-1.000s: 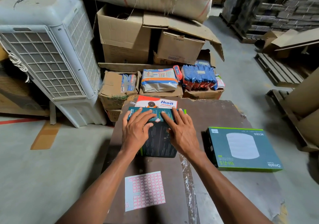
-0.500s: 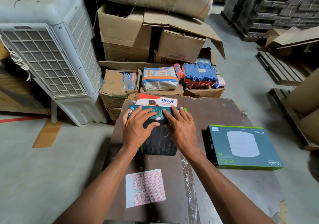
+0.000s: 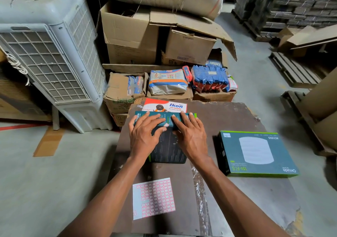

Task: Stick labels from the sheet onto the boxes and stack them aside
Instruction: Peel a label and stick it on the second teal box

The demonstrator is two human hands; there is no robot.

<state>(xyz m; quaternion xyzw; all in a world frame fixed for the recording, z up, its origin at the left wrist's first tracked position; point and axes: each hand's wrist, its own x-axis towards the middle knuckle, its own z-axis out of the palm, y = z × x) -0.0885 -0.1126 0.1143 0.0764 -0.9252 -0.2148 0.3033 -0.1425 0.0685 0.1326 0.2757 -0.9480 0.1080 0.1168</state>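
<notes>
Looking down from the head camera, both hands lay flat on a dark green box point(image 3: 168, 145) near the middle of a brown table point(image 3: 237, 116). The left hand point(image 3: 144, 136) and the right hand point(image 3: 191, 136) had their fingers spread and nearly straight, pressing on the far part of the box rather than curling round it. Between the two thumbs a small white label point(image 3: 166, 125) showed on the box; its print was too small to read. Much of the box top was hidden under the hands.

Nearer the camera, a label sheet point(image 3: 153, 198) with pink-edged labels lay flat on the table, well apart from the box. To the right, a second green box point(image 3: 255, 154) lay flat, with a small white label at its far left corner. Beyond the hands, a white and red carton point(image 3: 165, 106) was partly hidden behind the box. A grey air cooler point(image 3: 49, 54) stood on the floor at left, its top cut off by the frame.
</notes>
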